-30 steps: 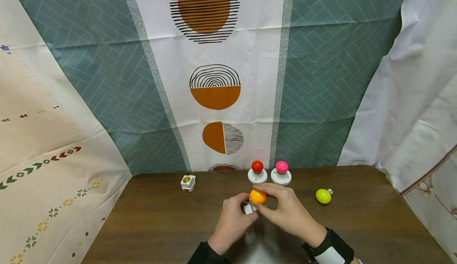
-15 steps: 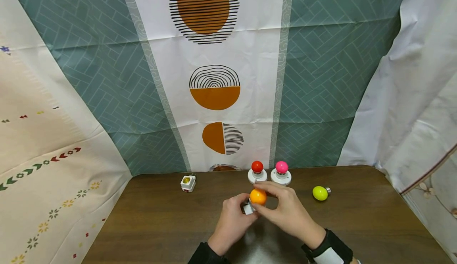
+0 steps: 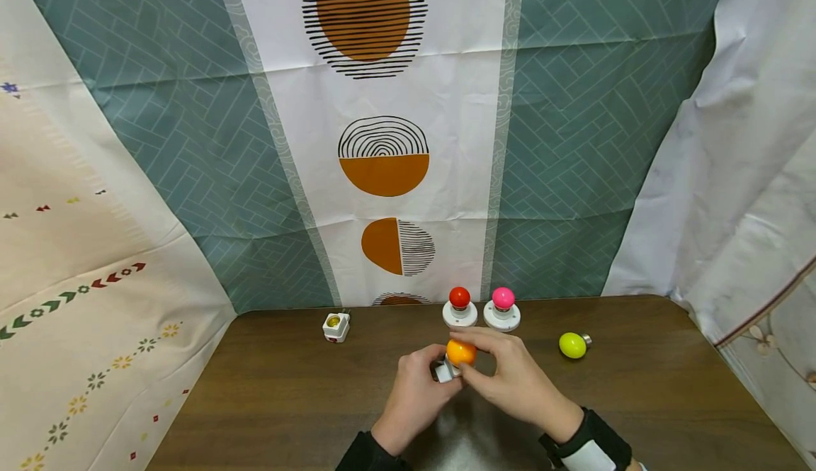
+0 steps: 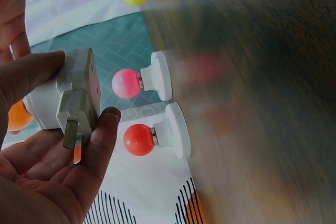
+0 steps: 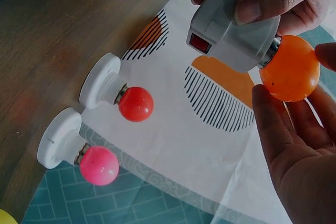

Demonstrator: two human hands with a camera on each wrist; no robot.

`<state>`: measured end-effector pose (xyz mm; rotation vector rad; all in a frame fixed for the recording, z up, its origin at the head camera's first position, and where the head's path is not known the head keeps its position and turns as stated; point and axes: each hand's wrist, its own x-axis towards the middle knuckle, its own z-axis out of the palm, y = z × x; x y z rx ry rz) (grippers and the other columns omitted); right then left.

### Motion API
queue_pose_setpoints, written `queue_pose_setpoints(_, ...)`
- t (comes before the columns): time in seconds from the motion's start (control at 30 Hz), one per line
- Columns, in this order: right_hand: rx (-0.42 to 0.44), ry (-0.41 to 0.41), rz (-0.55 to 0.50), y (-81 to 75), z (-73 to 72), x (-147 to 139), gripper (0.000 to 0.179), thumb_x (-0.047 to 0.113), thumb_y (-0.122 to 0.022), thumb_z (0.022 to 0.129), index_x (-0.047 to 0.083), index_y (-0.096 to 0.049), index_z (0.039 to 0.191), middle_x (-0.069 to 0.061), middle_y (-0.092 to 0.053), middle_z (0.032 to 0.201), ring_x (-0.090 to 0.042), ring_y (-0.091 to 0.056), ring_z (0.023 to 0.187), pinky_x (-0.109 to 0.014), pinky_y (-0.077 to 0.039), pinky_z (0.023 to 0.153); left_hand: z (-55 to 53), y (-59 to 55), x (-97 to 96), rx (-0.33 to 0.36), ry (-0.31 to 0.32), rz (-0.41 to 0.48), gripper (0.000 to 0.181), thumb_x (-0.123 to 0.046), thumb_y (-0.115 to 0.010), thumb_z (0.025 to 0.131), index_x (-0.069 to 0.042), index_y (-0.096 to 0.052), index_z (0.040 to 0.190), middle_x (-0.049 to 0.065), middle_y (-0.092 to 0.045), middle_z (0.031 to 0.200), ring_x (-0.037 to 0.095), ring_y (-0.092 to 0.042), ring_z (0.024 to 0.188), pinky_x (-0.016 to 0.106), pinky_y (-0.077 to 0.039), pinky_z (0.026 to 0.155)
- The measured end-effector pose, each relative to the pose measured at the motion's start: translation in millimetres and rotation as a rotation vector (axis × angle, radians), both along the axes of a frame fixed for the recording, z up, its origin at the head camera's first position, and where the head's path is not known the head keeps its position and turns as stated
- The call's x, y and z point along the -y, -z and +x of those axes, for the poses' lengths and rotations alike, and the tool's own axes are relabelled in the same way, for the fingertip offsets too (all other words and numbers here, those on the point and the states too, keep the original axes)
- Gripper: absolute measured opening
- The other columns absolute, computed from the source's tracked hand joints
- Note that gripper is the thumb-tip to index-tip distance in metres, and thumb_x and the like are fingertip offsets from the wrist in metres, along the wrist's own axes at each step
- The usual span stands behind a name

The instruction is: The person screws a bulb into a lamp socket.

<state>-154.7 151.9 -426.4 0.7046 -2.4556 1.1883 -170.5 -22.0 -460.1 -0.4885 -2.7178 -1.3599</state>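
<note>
A: Hands?
B: Both busy. Left hand grips the white plug-in socket, thumb one side, fingers the other. Right hand pinches the orange bulb between thumb and fingertips.
A: Where's that pair?
B: Held up over the middle of the desk, between the two hands. Bulb's at the socket mouth, metal collar partly showing. Can't tell how deep it sits.
A: Socket details?
B: Flat prongs stick out the end away from the bulb. Red switch on the body.
A: Rest of desk?
B: Far edge, just beyond the hands: red bulb upright in a white round base, pink bulb upright in a similar one just right of it. Far left, well apart: white square socket, brass-coloured mouth visible. Right side: yellow-green bulb lying on its side, metal cap pointing right.
A: Behind?
B: Teal and white cloth, hanging.
</note>
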Motion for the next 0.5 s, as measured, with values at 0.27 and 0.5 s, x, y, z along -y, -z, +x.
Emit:
queue_pose_setpoints(0.27, -0.014, 0.052, -0.041, 0.5, -0.1, 1.3, 0.041, 0.019, -0.080, 0.072, 0.030, -0.066, 0.108, 0.016, -0.065, 0.109, -0.002, -0.061, 0.101, -0.025, -0.052, 0.084, 0.2, -0.8, -0.1, 0.010, 0.002, -0.005, 0.032, -0.029, -0.077, 0.072, -0.018, -0.067, 0.101, -0.007, -0.068, 0.088, 0.009, -0.060, 0.073, 0.020, -0.049, 0.065)
queue_pose_setpoints(0.5, -0.013, 0.046, -0.043, 1.6, 0.8, 0.6, 0.046, 0.021, -0.080, 0.072, 0.029, -0.064, 0.114, 0.014, -0.064, 0.114, -0.004, -0.060, 0.104, -0.025, -0.052, 0.086, 0.6, -0.7, -0.1, -0.010, 0.014, 0.002, 0.031, -0.028, -0.078, 0.073, -0.017, -0.067, 0.100, -0.006, -0.069, 0.088, 0.008, -0.060, 0.073, 0.024, -0.051, 0.066)
